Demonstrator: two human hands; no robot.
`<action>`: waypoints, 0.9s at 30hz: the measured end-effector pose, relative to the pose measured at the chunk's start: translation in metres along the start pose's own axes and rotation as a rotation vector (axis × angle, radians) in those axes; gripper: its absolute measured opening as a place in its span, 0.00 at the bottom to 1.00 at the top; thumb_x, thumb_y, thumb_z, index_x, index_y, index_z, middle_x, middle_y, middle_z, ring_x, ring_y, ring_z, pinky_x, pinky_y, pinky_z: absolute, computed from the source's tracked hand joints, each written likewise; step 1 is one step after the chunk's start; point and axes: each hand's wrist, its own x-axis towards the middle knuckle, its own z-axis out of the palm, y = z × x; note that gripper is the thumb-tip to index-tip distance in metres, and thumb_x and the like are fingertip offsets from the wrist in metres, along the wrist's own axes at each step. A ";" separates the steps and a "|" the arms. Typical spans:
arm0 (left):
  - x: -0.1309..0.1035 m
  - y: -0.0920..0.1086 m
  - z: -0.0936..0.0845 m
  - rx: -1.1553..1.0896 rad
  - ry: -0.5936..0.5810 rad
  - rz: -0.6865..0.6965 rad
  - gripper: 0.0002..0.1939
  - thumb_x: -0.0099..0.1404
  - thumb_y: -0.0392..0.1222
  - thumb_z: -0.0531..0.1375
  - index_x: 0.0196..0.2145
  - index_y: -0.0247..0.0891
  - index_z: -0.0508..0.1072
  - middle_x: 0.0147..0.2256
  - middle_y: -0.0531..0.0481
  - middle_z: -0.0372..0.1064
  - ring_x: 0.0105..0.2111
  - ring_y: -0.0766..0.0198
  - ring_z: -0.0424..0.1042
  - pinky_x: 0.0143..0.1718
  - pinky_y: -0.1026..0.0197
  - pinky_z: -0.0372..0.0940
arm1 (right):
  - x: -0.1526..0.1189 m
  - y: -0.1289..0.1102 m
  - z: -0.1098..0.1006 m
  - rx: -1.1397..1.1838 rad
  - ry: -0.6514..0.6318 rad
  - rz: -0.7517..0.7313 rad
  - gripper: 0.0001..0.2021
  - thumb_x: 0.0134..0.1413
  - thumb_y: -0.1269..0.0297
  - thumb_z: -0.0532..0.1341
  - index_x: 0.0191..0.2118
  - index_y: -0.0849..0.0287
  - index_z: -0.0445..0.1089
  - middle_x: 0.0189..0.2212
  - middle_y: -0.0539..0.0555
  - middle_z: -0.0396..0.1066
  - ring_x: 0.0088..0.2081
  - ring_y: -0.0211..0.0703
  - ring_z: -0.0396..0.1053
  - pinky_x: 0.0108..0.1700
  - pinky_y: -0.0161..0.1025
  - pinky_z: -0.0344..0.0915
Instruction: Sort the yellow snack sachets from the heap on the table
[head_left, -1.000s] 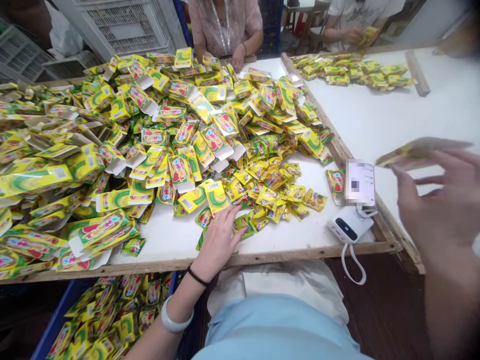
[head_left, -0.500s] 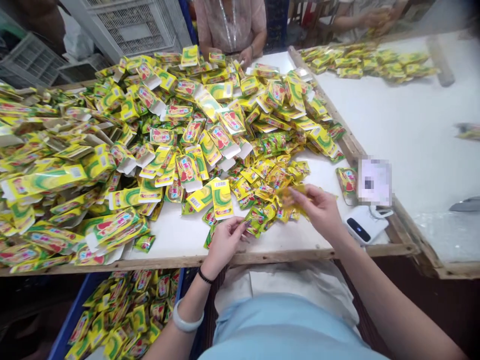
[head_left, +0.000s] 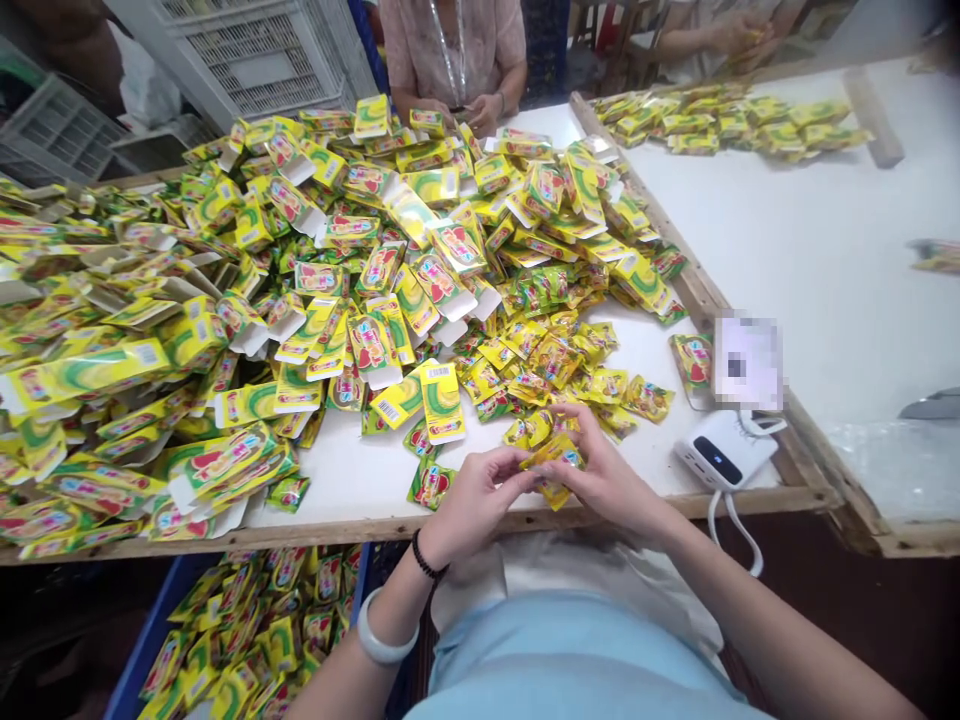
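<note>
Close to the table's front edge, my two hands meet over small shiny yellow candy packets [head_left: 556,462]. My right hand [head_left: 619,485] grips them between thumb and fingers. From the other side my left hand [head_left: 474,505] pinches at the same packets; the fingers partly hide how many there are. Just beyond lies a loose heap of yellow packets [head_left: 555,355] with some green packets [head_left: 546,287] among them. A green packet [head_left: 431,484] rests left of my left hand, below an upright-lying yellow carton [head_left: 443,400].
A large pile of flat and open cartons [head_left: 247,290] covers the left and middle. At right are a white power bank [head_left: 724,455] with a cable and a wooden divider [head_left: 694,280]. A blue crate [head_left: 150,640] of filled cartons stands below. Another person [head_left: 457,60] sits opposite.
My right hand has come left and down with yellow packets to meet my left hand, which has shifted right. Some yellow packets now lie spread to the right of the heap.
</note>
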 end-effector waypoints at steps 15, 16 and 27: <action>0.042 -0.006 -0.118 1.359 -0.029 0.408 0.32 0.57 0.26 0.55 0.58 0.46 0.61 0.65 0.48 0.43 0.66 0.49 0.32 0.62 0.38 0.36 | -0.017 0.013 -0.034 0.267 0.120 0.282 0.15 0.55 0.50 0.58 0.36 0.57 0.58 0.17 0.42 0.61 0.13 0.29 0.53 0.14 0.28 0.49; 0.044 -0.006 -0.114 1.301 -0.046 0.414 0.30 0.58 0.30 0.56 0.58 0.44 0.61 0.65 0.47 0.45 0.66 0.49 0.32 0.62 0.38 0.36 | -0.017 0.013 -0.032 0.313 0.125 0.284 0.16 0.55 0.50 0.59 0.37 0.57 0.58 0.19 0.43 0.62 0.14 0.28 0.53 0.14 0.28 0.49; 0.020 0.017 0.000 -0.285 -0.141 0.030 0.17 0.57 0.47 0.59 0.42 0.34 0.70 0.32 0.46 0.73 0.34 0.58 0.72 0.38 0.58 0.67 | -0.003 -0.057 -0.018 0.187 0.386 -0.235 0.08 0.53 0.64 0.63 0.39 0.54 0.66 0.34 0.50 0.68 0.18 0.31 0.62 0.15 0.33 0.61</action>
